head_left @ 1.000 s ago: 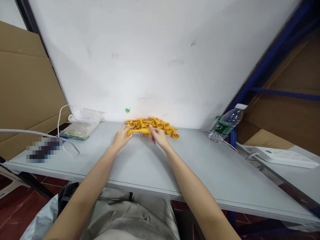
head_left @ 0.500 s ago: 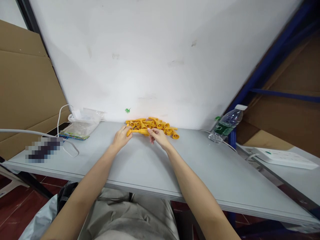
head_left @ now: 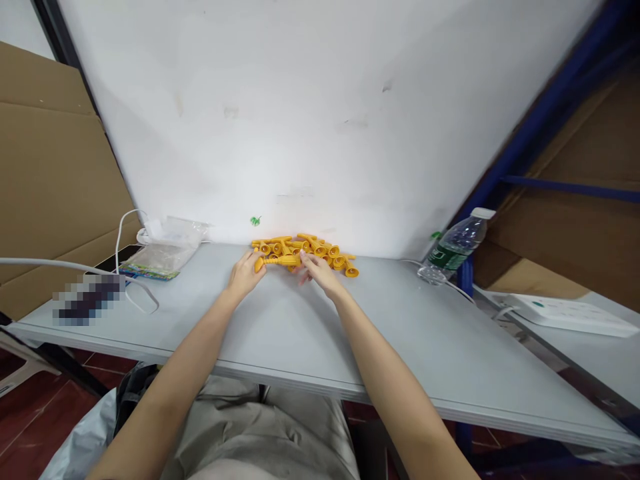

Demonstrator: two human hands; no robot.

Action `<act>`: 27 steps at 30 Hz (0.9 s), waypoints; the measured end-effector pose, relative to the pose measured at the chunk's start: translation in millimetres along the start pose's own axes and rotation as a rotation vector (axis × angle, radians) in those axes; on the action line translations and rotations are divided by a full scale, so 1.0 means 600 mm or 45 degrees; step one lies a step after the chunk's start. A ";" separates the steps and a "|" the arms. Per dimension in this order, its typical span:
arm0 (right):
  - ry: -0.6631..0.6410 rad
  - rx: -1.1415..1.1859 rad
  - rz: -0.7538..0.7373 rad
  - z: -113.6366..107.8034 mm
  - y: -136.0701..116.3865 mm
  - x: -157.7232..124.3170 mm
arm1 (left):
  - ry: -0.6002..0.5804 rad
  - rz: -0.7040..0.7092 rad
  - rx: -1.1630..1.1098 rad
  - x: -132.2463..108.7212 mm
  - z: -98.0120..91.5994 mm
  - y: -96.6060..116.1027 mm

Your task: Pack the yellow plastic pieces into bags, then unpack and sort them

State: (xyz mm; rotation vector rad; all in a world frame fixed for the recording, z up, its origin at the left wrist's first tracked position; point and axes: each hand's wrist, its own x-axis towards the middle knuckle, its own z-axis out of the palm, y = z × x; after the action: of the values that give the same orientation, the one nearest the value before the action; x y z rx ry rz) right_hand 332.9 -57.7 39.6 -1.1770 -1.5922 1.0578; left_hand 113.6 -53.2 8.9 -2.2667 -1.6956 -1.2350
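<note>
Between my hands, level and just in front of a pile, is a yellow plastic horn-shaped piece [head_left: 281, 261] with a ribbed neck. My left hand [head_left: 245, 272] is closed around its wider left end. At the other end, the thumb and fingers of my right hand [head_left: 317, 272] close on the tip, partly covering it. Behind them lies the pile of similar yellow horn-shaped pieces [head_left: 320, 248], several with their flared mouths facing me and small shiny spots inside.
The grey table [head_left: 290, 327] meets a white wall [head_left: 320, 133]. To the left lie clear plastic bags [head_left: 173, 250], a white cable [head_left: 145, 303] and a blurred dark item [head_left: 90, 300]. On the right are a water bottle [head_left: 455, 247] and a white power strip [head_left: 570, 315].
My right-hand fingers have shifted slightly at the tip of the horn-shaped piece. My left hand keeps its hold, and the pile looks the same.
</note>
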 end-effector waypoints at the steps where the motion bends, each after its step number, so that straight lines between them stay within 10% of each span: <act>1: -0.043 0.020 -0.049 -0.005 0.000 -0.001 | 0.003 -0.006 -0.001 0.000 0.000 -0.001; 27: -0.124 -0.008 -0.211 -0.014 0.016 0.005 | 0.020 0.039 -0.083 -0.006 -0.002 0.001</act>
State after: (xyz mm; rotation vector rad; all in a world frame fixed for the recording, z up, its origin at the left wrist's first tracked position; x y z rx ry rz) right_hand 342.5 -51.7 32.9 -0.9919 -1.7378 1.0155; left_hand 113.3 -57.0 8.0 -2.3038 -1.6323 -1.3170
